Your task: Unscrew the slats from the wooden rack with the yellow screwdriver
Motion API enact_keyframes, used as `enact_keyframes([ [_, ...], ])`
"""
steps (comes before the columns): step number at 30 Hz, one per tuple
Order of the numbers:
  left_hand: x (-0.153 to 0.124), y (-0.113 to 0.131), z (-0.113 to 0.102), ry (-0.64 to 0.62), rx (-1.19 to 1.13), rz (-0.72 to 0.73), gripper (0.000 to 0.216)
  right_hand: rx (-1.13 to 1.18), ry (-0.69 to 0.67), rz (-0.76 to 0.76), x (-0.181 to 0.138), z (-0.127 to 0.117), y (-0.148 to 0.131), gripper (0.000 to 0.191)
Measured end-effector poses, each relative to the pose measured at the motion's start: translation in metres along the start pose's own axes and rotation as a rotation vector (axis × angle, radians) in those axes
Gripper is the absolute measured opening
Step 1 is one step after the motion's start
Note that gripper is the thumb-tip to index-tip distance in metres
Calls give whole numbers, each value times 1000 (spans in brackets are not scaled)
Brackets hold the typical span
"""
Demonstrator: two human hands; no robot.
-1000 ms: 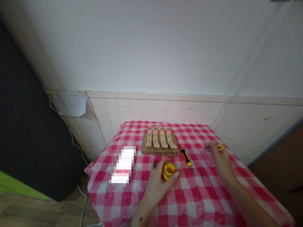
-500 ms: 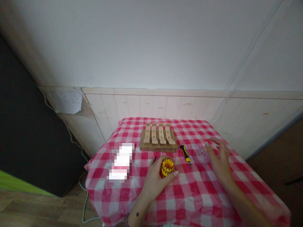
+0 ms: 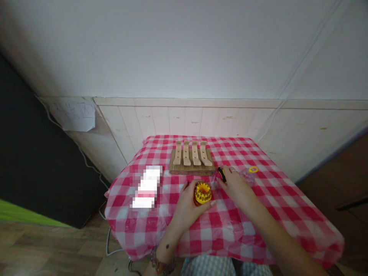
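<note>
Checked red-and-white cloth (image 3: 138,234) covers the table below a pale plank wall (image 3: 161,120). The left hand (image 3: 185,207) curls round a yellow bit holder (image 3: 202,195). From that holder, a wooden board (image 3: 191,168) bearing four pale hooks (image 3: 186,153) lies at 11 o'clock, a clear cover (image 3: 247,176) at 2. Between 1 and 2, the right hand (image 3: 237,188) meets the screwdriver (image 3: 221,174); fingers hide its grip, so I cannot tell how firmly closed.

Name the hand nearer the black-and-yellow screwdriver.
Right: the right hand is at the screwdriver, partly hiding it. The left hand is apart, to its left, around the yellow holder.
</note>
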State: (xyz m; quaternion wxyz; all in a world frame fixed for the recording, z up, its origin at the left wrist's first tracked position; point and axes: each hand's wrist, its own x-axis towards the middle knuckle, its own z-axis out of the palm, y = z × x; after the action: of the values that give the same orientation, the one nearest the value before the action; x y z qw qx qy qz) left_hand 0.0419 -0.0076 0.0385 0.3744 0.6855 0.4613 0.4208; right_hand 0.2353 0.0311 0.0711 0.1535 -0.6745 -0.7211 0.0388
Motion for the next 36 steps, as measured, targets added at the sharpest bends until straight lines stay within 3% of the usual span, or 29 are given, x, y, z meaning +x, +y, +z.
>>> enact_keyframes([
  [5,0,1,0,-4,-13,6,51,56,-28,71,5,12,9,32],
  [12,-1,0,0,10,-48,22,64,367,3,-16,7,4,15,36],
  [15,-2,0,-1,7,-69,30,63,754,46,43,-5,-3,10,43],
  [18,-3,1,-2,3,-83,46,56,1247,87,206,-23,-8,0,67],
  [21,-3,2,-2,0,-96,54,42,1486,141,370,-36,-10,-12,76],
  [24,-3,0,-1,4,-124,46,34,1576,225,478,-43,-9,-21,74],
  [29,-4,-5,2,27,-186,14,40,1634,344,579,-47,-5,-30,75],
  [36,-5,-3,2,27,-299,9,42,1687,345,625,-54,-1,-36,68],
])
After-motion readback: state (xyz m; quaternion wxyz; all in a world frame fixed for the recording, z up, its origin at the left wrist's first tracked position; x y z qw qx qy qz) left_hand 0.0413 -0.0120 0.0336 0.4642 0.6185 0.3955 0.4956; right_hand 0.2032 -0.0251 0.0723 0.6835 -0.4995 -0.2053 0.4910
